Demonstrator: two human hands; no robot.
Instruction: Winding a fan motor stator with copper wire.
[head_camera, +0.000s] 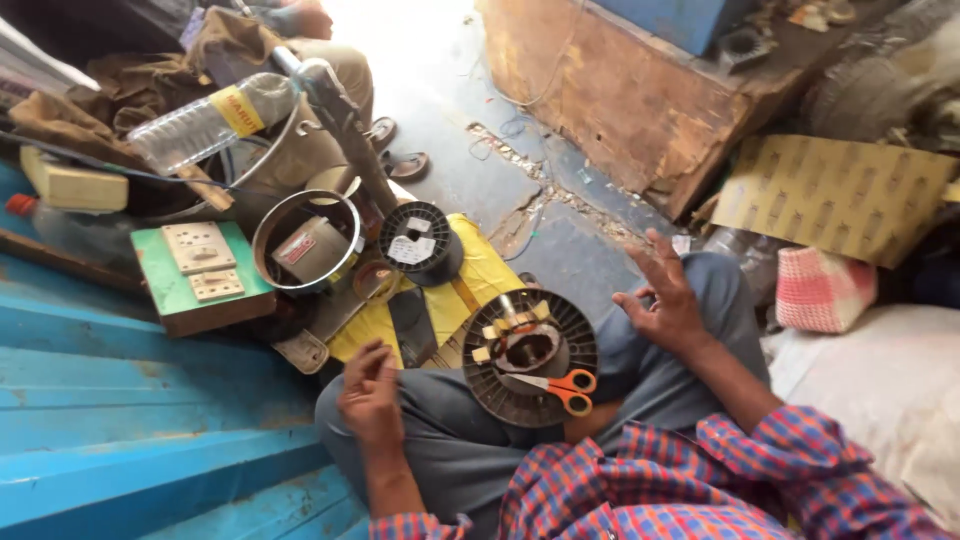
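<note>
Two bare hands are raised above the lap of a seated person in grey trousers and a red-and-blue checked shirt. The landmark for all positions below is the black ribbed spool disc (528, 360), which lies flat on the lap between the knees.

Items on the disc: a round motor stator (525, 347) sits at its centre, with pale cream pieces set around the winding (their material cannot be told). Orange-handled scissors (560, 385) lie on the near edge of the disc, handles pointing toward the person's right.

Left hand (370, 393): positioned just beside the disc on its left, over the left knee. The grip is loosely curled, fingertips drawn together; whether anything is pinched between them cannot be told.

Right hand (668, 296): positioned to the right of the disc and slightly beyond it, over the right knee. The grip is released, fingers spread and lifted, holding nothing visible.

Surroundings relative to the disc: a smaller black spool (417, 240) with a white label rests beyond it on a yellow sheet (480, 275) spread over the floor. Further left of that spool stands a steel pot (305, 245), then a green board (190, 275) carrying white sockets. A clear plastic bottle (210, 122) lies well beyond, upper left. A pink woven bag (822, 290) sits well to the right.
</note>
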